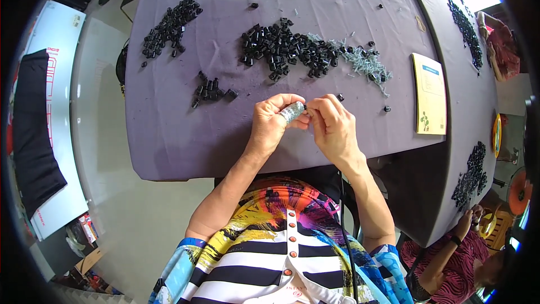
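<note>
left grip and right grip meet, fingertips pinched on one small black piece above the purple-grey surface, near the central black pile, where light pressure and braced hands should best prevent slipping.

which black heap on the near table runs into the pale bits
The big middle heap: its right end mixes with the pale bits. The left heap and the small cluster below it in view lie apart from them.

Workshop, cloth-covered tables, piled black parts
</note>
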### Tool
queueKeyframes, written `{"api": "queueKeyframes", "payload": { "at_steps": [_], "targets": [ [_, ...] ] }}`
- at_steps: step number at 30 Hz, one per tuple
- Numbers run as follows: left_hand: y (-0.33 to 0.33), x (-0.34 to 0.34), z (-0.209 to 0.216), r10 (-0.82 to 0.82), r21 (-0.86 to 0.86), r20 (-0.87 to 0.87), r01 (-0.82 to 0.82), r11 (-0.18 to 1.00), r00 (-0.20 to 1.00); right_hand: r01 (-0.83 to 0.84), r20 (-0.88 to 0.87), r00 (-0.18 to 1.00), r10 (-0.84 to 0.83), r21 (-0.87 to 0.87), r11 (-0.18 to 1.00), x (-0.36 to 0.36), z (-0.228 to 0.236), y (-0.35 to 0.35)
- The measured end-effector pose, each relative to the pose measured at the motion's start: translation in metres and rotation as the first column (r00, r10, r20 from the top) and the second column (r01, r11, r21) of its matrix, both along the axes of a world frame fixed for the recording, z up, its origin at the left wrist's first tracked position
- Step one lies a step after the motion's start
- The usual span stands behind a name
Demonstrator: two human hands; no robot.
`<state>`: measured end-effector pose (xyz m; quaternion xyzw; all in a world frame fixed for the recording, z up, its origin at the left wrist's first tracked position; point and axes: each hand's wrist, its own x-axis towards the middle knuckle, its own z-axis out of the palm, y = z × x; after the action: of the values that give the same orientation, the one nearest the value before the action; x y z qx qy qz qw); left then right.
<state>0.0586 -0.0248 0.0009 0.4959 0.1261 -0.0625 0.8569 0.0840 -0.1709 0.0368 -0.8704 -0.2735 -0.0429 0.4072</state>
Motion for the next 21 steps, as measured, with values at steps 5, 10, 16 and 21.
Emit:
{"api": "queueKeyframes", "payload": {
  "at_steps": [5, 10, 16, 21],
  "targets": [
    [-0.001, 0.0, 0.002, 0.002, 0.055, 0.038, -0.004, 0.998, 0.999, 0.018, 0.017, 1.0, -0.017, -0.088, 0.996, -0.001, -0.002, 0.0],
    [0.004, -0.003, 0.005, -0.037, 0.176, 0.074, 0.024, 0.984, 0.997, 0.01, -0.036, 0.999, -0.009, 0.043, 0.999, 0.0, -0.006, 0.004],
    [0.017, -0.007, 0.003, -0.082, 0.284, 0.101, 0.05, 0.958, 0.991, 0.042, -0.141, 0.99, -0.026, 0.117, 0.992, -0.001, -0.013, 0.01],
    [0.024, -0.007, 0.002, -0.051, 0.272, 0.124, 0.015, 0.962, 0.991, 0.072, -0.353, 0.936, 0.012, 0.226, 0.971, 0.007, -0.02, 0.019]
  ]
}}
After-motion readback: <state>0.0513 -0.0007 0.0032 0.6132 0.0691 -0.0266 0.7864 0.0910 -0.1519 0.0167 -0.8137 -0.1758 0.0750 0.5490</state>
